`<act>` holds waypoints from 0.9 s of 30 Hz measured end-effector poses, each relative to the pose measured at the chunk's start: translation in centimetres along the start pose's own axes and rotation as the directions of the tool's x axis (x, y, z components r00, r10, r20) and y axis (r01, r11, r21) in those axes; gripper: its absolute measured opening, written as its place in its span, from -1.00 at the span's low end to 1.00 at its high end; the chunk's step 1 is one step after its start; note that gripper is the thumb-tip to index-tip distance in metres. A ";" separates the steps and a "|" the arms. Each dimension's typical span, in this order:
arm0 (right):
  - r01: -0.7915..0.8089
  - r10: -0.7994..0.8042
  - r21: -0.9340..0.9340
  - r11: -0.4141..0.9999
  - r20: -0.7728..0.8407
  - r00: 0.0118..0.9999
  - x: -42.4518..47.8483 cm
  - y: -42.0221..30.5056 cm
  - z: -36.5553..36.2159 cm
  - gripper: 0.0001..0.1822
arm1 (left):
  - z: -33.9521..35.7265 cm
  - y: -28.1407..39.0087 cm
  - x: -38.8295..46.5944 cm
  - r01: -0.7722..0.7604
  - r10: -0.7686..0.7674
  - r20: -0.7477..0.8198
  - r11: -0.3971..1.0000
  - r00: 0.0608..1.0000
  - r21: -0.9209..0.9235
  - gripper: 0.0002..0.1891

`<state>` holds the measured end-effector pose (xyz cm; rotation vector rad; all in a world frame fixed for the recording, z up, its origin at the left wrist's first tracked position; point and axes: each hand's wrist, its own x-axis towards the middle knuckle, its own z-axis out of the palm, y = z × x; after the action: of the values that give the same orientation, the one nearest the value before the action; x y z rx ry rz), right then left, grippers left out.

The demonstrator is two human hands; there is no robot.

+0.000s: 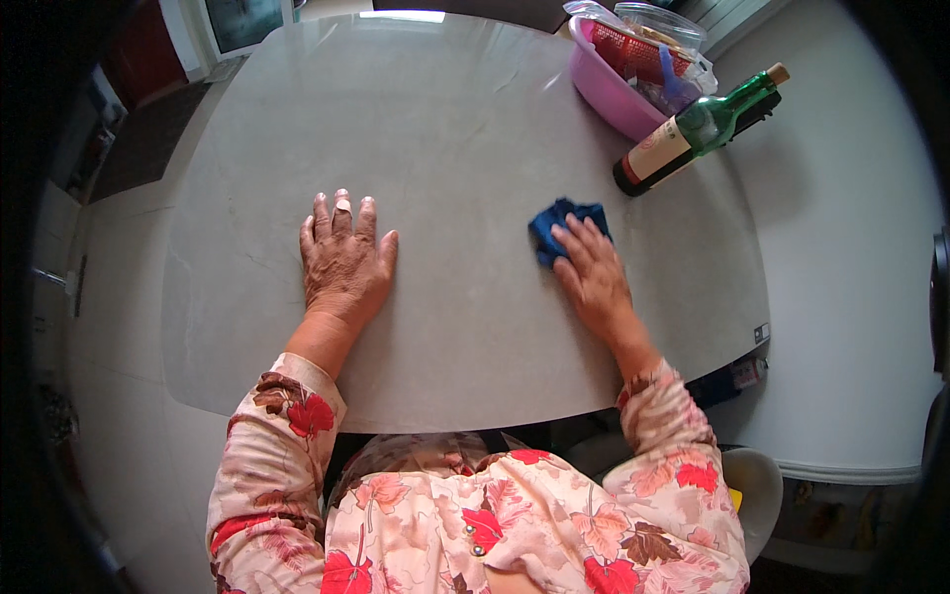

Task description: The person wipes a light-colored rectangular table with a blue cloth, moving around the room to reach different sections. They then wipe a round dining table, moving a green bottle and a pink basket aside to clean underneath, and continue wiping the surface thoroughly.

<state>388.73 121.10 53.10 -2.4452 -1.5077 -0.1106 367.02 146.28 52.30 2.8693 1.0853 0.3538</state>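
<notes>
My left hand lies flat, palm down, on the grey tabletop, its fingers a little apart and a light band around one finger. Nothing is in it. On the right side of the table, my right hand rests on a crumpled dark blue cloth, pressing it to the surface with the fingers. The cloth's far and left parts show; the rest is hidden under the palm and fingers. Beyond that hand stands a green glass bottle with a cork and a label.
A pink plastic basin at the far right holds a red basket, a clear plastic container and bags. A white wall runs along the right. A chair stands by the near right edge. Tiled floor shows at left.
</notes>
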 end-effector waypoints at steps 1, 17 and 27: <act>-0.008 0.008 0.018 1.000 -0.034 0.999 1.9 1.0 0.4 -0.49 | -0.1 0.1 0.1 -0.004 0.004 0.003 1.000 1.000 -0.005 -0.42; 0.105 -0.102 -0.041 0.994 0.056 0.993 14.1 -9.7 6.3 -0.40 | 0.5 -0.3 0.2 -0.012 0.012 -0.034 1.000 0.999 0.003 -0.43; -0.164 0.150 -0.119 0.979 -0.120 0.981 -5.6 3.7 -0.1 -0.49 | 0.8 0.2 0.2 0.007 -0.006 -0.015 1.000 1.000 0.006 -0.45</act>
<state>389.43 114.62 51.39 -2.6015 -1.2930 -0.3152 367.48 146.32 51.58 2.8726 1.0998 0.3732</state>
